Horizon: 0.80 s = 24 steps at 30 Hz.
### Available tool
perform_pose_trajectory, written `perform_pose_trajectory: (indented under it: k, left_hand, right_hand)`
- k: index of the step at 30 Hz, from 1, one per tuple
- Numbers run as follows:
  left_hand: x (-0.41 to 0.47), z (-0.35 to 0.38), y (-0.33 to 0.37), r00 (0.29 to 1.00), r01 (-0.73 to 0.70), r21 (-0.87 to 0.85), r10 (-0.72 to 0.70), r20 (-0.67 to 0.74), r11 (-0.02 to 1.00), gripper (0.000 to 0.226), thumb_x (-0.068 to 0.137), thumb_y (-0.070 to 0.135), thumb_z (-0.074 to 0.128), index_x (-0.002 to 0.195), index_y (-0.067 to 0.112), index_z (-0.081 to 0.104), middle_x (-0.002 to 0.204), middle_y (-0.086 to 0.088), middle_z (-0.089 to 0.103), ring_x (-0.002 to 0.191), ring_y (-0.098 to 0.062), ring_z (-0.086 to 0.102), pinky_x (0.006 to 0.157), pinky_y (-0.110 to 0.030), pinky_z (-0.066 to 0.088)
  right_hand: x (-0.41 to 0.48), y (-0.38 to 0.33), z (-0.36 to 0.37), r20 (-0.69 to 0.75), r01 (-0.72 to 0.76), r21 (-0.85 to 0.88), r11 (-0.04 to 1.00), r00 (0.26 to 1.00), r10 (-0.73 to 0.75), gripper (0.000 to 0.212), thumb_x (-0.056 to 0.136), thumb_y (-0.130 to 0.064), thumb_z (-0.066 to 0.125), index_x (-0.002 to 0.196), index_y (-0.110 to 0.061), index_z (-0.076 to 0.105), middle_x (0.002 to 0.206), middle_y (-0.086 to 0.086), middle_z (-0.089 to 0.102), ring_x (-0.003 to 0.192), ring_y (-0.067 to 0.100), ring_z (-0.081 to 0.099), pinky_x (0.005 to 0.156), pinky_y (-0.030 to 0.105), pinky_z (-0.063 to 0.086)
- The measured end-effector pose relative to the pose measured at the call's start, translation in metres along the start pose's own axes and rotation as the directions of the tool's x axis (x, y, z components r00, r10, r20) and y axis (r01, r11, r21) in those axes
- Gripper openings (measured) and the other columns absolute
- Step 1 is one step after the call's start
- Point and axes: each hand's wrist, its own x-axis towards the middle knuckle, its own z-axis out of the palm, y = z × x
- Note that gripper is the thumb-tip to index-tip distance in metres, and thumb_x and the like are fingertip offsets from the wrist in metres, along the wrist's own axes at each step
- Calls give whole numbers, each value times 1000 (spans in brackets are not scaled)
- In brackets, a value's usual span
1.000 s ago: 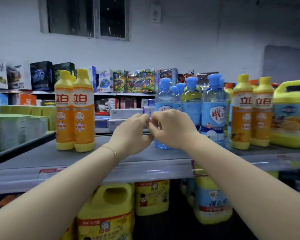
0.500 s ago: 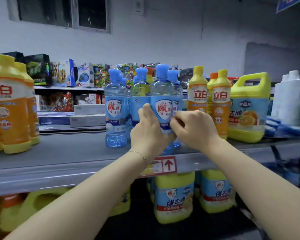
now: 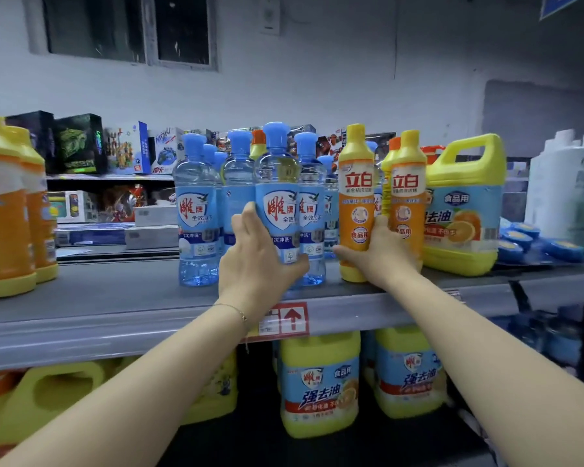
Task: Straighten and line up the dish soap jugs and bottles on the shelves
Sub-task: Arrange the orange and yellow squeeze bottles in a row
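Note:
On the grey shelf (image 3: 115,298) stands a cluster of clear blue dish soap bottles with blue caps. My left hand (image 3: 255,261) grips the front blue bottle (image 3: 277,183) round its lower half. To its right stand orange dish soap bottles with yellow caps; my right hand (image 3: 380,256) holds the nearest orange bottle (image 3: 356,197) at its base, fingers wrapped behind it. A second orange bottle (image 3: 407,197) stands just right of that hand. A yellow dish soap jug (image 3: 466,203) with a handle sits further right. Two more orange bottles (image 3: 7,210) stand at the far left.
Yellow jugs (image 3: 319,382) fill the lower shelf under the price tag (image 3: 287,318). White bottles (image 3: 560,183) and blue round packs (image 3: 533,241) lie at the far right. Toy boxes (image 3: 81,143) line a farther shelf behind. Bare shelf stretches between the left orange bottles and the blue cluster.
The view has shifted right and closer. My left hand stays on the front blue bottle, while my right hand has moved off it to the orange bottle beside it.

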Motion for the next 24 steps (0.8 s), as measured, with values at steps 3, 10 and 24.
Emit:
perform_pose_trajectory:
  k: [3,10,24]
  left_hand:
    - [0,0,0,1000,4,-21,-4,-10,1000,100,76,50,73,145,10,13,136,-9,33,95,-31,61,66,-35,44]
    - [1,1,-3,995,-97,-33,96,-39,995,81,84,50,66,141,28,13,125,-7,32,68,-31,60,56,-43,53]
    - [2,-91,-39,999,28,-838,-31,14,545,50,69,43,78,105,19,56,93,-10,61,79,-22,65,64,-30,58]
  right_hand:
    - [-5,2,1,-82,38,37,999,996,-35,57,82,-55,63,117,-17,38,100,0,61,93,25,63,70,32,45]
    - [-12,-27,-24,-369,199,388,900,928,-46,52,81,-50,65,116,-19,43,87,-12,57,72,8,60,60,24,46]
    - [-92,-154,7,-207,348,516,783,937,-280,45,70,-45,76,97,-22,47,74,-17,58,68,0,61,60,25,51]
